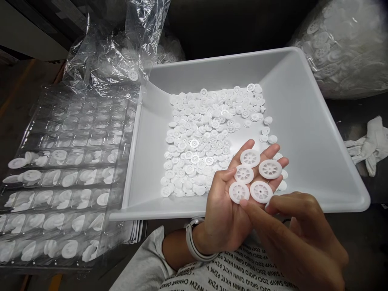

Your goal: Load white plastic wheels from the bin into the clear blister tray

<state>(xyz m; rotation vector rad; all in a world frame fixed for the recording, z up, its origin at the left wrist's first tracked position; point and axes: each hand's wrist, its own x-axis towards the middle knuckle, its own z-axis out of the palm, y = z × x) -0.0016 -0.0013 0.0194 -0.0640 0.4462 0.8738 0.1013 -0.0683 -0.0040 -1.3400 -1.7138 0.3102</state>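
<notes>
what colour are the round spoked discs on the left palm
The round, spoked plastic discs on the left hand are white; best in head view.

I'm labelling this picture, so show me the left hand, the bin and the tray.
Left hand (pixel 227 220): head view, on the palm.
Bin (pixel 309 133): head view, on the inner right wall.
Tray (pixel 79 139): head view, on one of its pockets.

1. Bin (pixel 303 141) is placed centrally; loose wheels (pixel 194 143) are spread inside.
2. Tray (pixel 80 139) is set left of bin; parts (pixel 69 248) are held in nearer rows.
3. Bag (pixel 104 64) is placed behind tray.
4. Sack (pixel 351 56) is placed beyond bin's far right corner.
5. Cloth (pixel 372 145) is laid right of bin.
6. Five wheels (pixel 243 174) are held on left hand (pixel 232 214).
</notes>
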